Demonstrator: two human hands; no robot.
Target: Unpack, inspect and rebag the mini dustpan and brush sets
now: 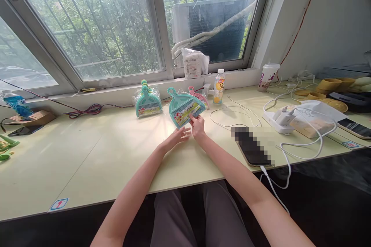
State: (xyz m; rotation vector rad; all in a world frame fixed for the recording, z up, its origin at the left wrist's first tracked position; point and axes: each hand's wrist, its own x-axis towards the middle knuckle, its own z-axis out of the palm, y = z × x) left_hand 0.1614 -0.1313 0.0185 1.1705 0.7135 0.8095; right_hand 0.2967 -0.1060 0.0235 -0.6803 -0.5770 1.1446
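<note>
Dustpan pack first: teal dustpan set (pixel 184 108), wrapped in clear plastic, held up off the desk (pixel 101 154) near the window side, roughly centre of my view. Its long axis runs diagonally. The handle with the hang hole points up and left toward the window, and the wide mouth points down and right toward the hands. The printed face is tilted to the camera, with a label band across the brush.

Right hand (pixel 198 126) pinches the pack's lower right edge, fingers closed on the wrapper. Left hand (pixel 176 137) sits just below the pack with fingers loosely stretched out and nothing in it. I can't tell if its fingertips touch the wrapper.

Second teal set (pixel 147 102) lies to the left, handle toward the sill. Pink set (pixel 199 96) is mostly hidden behind the held one, only its handle and one edge showing. Drink bottle (pixel 218 87) stands just right of that.

Hard to read: label print is too small. Phone (pixel 252 148) at the desk's front edge is partly pixelated, with a white cable (pixel 290 154) plugged into it. Power strip (pixel 278 117) sits farther right. Stacked yellow bowls (pixel 330 85) are cut by the right frame edge, and I lose both forearms at the bottom edge.
</note>
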